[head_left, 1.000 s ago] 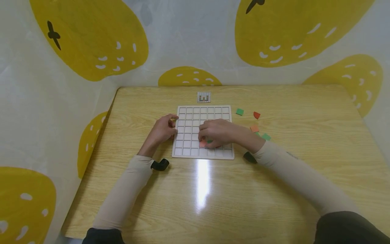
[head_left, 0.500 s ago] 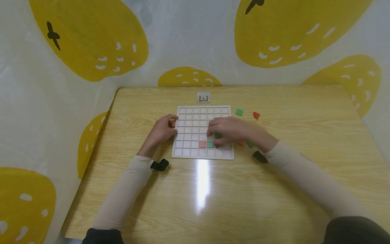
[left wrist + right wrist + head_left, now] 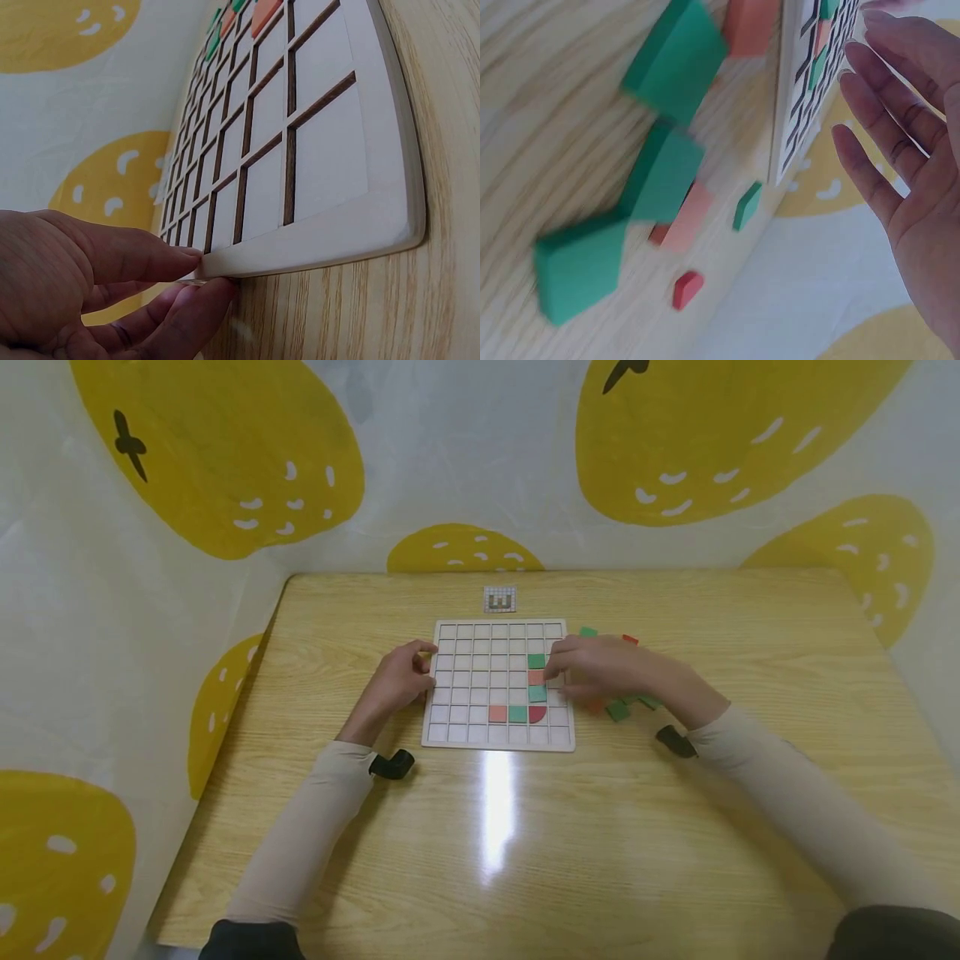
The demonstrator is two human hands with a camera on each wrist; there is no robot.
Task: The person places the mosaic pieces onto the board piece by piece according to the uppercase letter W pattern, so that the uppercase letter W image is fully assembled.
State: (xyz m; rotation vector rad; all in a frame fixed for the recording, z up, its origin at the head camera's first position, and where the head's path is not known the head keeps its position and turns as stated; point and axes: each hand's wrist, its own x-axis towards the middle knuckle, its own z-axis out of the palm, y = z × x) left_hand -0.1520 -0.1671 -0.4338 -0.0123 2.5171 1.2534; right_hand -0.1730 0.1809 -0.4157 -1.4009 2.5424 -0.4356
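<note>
A white gridded board [image 3: 456, 693] lies on the table with several tiles in it: a salmon square [image 3: 498, 714], a green square [image 3: 517, 714] and a red quarter-round tile [image 3: 537, 714] in one row, and a column of green, salmon and green above the red one. My left hand [image 3: 399, 678] holds the board's left edge; in the left wrist view its thumb and fingers [image 3: 150, 259] pinch the rim. Over the board's right edge is my right hand [image 3: 607, 668]; the right wrist view shows its fingers [image 3: 877, 127] spread and holding nothing.
Loose green, salmon and red tiles lie right of the board, partly under my right hand, such as a green one [image 3: 617, 711]. Behind the board lies a small patterned card [image 3: 499, 599]. A curtain [image 3: 465, 460] with yellow shapes hangs past the table's back edge.
My right hand has moved right, from over the board's lower middle to its right edge, uncovering the red quarter-round tile and the column of tiles. My left hand has stayed put.
</note>
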